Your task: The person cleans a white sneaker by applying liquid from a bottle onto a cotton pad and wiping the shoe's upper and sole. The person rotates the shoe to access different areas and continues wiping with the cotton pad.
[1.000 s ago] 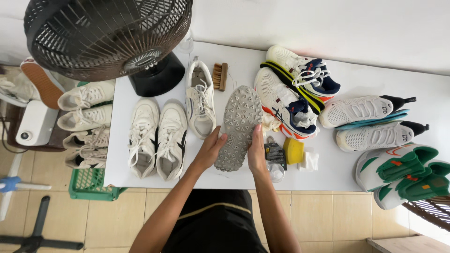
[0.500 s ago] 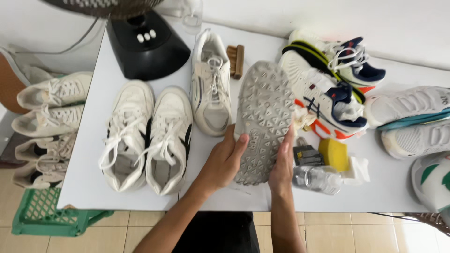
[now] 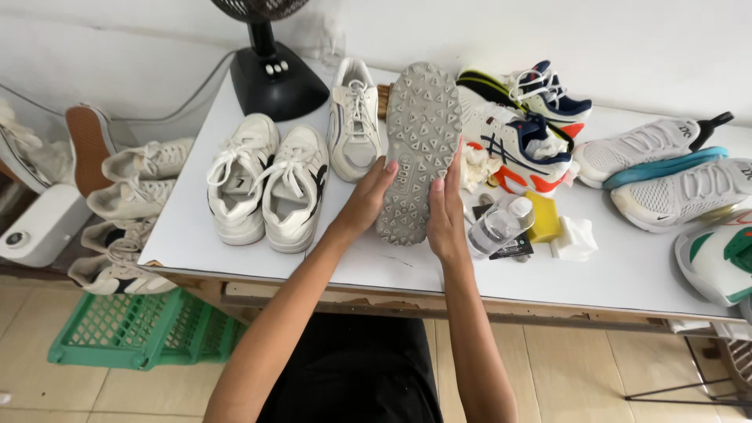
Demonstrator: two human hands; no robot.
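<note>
Now the white worktop (image 3: pixel 603 274) carries rows of sneakers. Above its middle a grey shoe (image 3: pixel 420 149) is held sole-up, long axis running near to far, toe far. The left hand (image 3: pixel 366 202) and right hand (image 3: pixel 445 213) clasp its heel end between them, each grip closed against a side.

Grey rubber-soled shoe (image 3: pixel 419 149), sole up, on white table (image 3: pixel 627 274), between left hand (image 3: pixel 366 200) and right hand (image 3: pixel 445 211); white lace-up sneaker pair (image 3: pixel 266 184) left, clear plastic bottle (image 3: pixel 495 227) right, black fan base (image 3: pixel 276 82) behind.
</note>
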